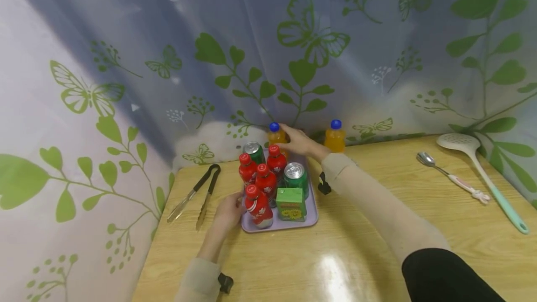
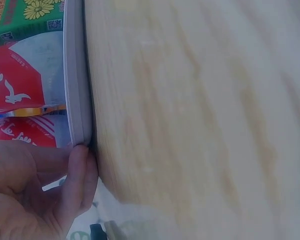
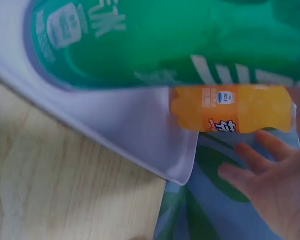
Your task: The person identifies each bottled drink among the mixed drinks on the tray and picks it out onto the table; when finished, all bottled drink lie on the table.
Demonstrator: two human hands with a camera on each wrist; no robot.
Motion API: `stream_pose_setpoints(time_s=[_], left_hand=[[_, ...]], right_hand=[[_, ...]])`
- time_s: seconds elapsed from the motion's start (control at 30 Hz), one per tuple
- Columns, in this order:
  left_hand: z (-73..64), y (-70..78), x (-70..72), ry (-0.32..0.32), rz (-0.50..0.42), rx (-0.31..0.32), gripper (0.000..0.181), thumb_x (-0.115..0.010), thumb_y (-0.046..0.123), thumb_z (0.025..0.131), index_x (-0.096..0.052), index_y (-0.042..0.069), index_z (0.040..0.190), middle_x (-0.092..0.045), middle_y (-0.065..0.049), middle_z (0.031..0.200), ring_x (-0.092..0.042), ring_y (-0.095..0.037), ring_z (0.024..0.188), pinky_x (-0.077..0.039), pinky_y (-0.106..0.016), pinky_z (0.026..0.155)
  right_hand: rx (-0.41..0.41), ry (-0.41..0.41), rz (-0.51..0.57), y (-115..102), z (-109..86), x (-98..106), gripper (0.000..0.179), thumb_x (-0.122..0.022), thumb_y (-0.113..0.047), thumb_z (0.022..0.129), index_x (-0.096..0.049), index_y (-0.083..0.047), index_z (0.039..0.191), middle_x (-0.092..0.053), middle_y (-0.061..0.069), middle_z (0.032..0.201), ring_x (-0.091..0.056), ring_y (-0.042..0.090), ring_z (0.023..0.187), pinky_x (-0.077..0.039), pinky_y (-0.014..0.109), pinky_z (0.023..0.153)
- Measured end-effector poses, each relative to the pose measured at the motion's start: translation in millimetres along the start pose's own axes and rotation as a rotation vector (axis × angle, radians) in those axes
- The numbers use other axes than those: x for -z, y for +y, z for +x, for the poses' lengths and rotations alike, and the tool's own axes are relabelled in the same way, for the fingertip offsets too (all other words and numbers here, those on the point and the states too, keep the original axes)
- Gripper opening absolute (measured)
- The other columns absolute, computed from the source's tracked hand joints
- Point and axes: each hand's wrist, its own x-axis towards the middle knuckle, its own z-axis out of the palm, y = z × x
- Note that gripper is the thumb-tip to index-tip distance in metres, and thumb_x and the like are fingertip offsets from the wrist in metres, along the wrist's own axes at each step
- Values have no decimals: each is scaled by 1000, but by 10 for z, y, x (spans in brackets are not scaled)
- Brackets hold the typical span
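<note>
A lilac tray (image 1: 311, 219) carries several red-capped bottles (image 1: 259, 209), a green can (image 1: 297, 183) at the right, another green can (image 1: 254, 153) behind and a green carton (image 1: 291, 205). My left hand (image 1: 229, 212) grips the tray's left side; in the left wrist view its fingertips (image 2: 79, 162) pinch the pale rim. At the tray's back stands an orange drink bottle (image 1: 277, 136) with a blue cap. Beside its upper part is my right hand (image 1: 298, 141). The right wrist view shows that hand's fingers (image 3: 255, 160) spread next to the orange bottle (image 3: 235, 107), not wrapped round it.
Behind the right forearm stands a second orange bottle (image 1: 334, 140). Tongs (image 1: 197, 195) lie left of the tray. A fork-like utensil (image 1: 450, 176) and a slotted skimmer (image 1: 482, 162) lie at the right. A patterned curtain (image 1: 251, 50) hangs along the table's back edge.
</note>
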Motion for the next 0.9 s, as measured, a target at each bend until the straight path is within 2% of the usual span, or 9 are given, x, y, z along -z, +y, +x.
stream_pose_setpoints(time_s=[0.3,0.43,0.67,0.9], left_hand=[[-18,46,16,-15,-23,21,58,-64,-2,92,-54,-4,149,-71,-13,87,-59,-15,63,-49,-26,53],[-6,51,12,-11,-5,23,58,-65,-1,93,-54,-2,150,-72,-13,90,-61,-16,65,-51,-26,53],[19,62,-10,-2,34,25,58,-66,3,96,-54,2,152,-70,-10,87,-59,-17,68,-49,-27,55],[-2,53,-5,-7,20,36,58,-65,3,96,-53,2,153,-68,-10,86,-58,-16,65,-49,-26,54]], right_hand=[[-43,105,-42,-20,-48,35,81,-74,-41,98,-37,-11,164,-42,16,167,-43,40,153,-35,54,129],[-56,132,-16,-25,-80,56,81,-77,-40,95,-42,-11,162,-47,15,164,-46,38,151,-36,54,128],[-41,166,102,-2,-144,49,77,-79,-31,95,-45,-8,160,-48,17,163,-46,38,151,-36,53,129],[-36,212,289,-50,-228,95,70,-79,-18,95,-48,-6,156,-53,20,157,-52,40,145,-45,52,123]])
